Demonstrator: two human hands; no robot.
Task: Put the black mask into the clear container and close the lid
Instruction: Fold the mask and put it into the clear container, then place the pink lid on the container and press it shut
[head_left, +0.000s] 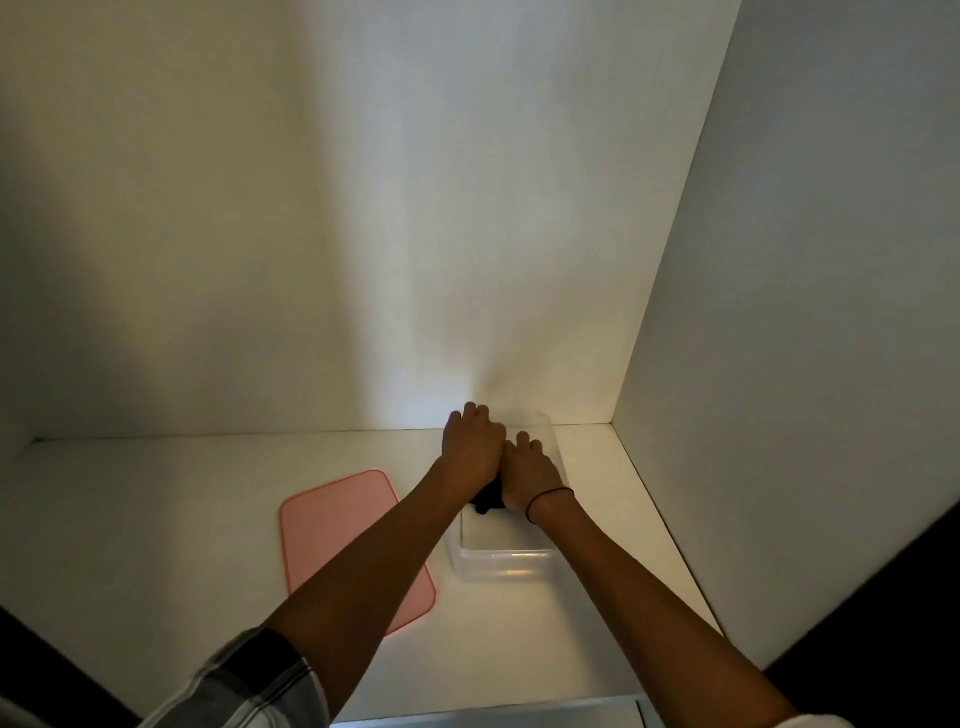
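Observation:
A clear rectangular container (501, 564) stands open on the white shelf, right of centre. Both hands are over its far half. My left hand (471, 446) and my right hand (530, 475) are side by side, fingers curled down onto the black mask (487, 503). Only a small dark part of the mask shows beneath the hands, inside the container; the rest is hidden. The pink lid (340, 530) lies flat on the shelf to the left of the container, partly under my left forearm.
The shelf sits in a white alcove with a back wall (415, 208) close behind the container and a side wall (779, 312) to the right. A thin black band circles my right wrist (550, 499).

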